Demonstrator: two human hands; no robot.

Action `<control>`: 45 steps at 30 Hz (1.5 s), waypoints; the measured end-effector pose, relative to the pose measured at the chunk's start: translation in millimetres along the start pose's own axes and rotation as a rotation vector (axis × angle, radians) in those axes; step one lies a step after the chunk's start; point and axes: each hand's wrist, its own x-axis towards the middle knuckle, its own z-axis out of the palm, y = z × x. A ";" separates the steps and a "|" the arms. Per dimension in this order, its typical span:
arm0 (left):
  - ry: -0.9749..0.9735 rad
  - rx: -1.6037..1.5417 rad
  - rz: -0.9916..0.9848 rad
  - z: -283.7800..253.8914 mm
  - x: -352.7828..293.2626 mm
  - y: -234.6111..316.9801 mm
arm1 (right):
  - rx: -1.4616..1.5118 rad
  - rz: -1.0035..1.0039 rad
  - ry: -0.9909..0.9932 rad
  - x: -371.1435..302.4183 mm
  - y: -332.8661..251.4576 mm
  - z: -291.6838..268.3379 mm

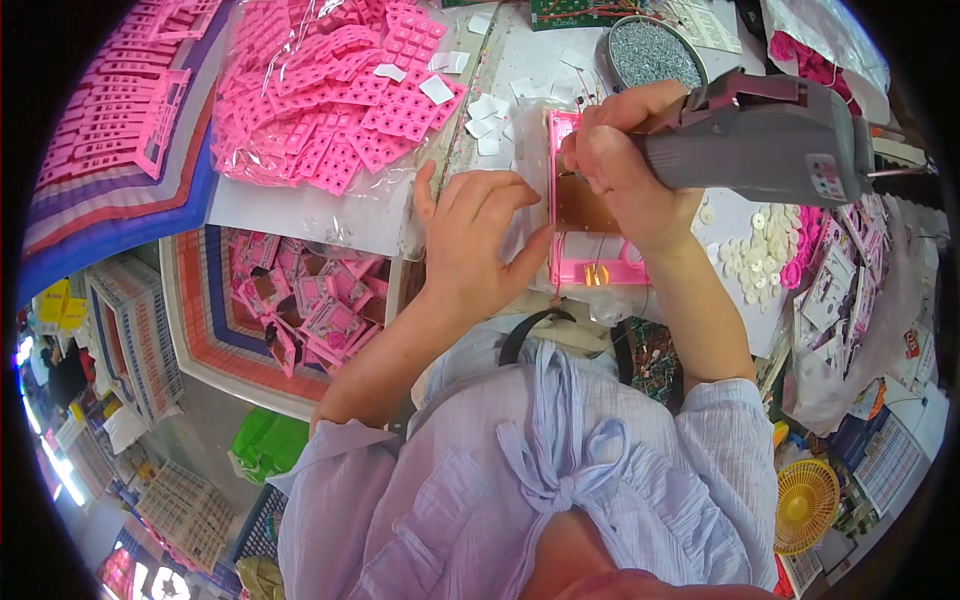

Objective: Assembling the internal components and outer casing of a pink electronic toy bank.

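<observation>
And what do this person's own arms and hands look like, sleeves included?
The left hand and right hand are ungloved, with no watch visible. The forearms are bare up to loose, crinkled, pale lavender-blue sleeves ending around the elbows.

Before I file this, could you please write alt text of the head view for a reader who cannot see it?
The right hand, over a pink casing, holds a gray tool; the left hand is open beside the casing. Around them are bagged pink panels, metal pieces in a round dish, and white discs.
</observation>
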 end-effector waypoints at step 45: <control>-0.449 0.103 0.245 7.7 22.2 66.7 | -0.439 0.319 -0.248 -73.9 -35.6 -83.7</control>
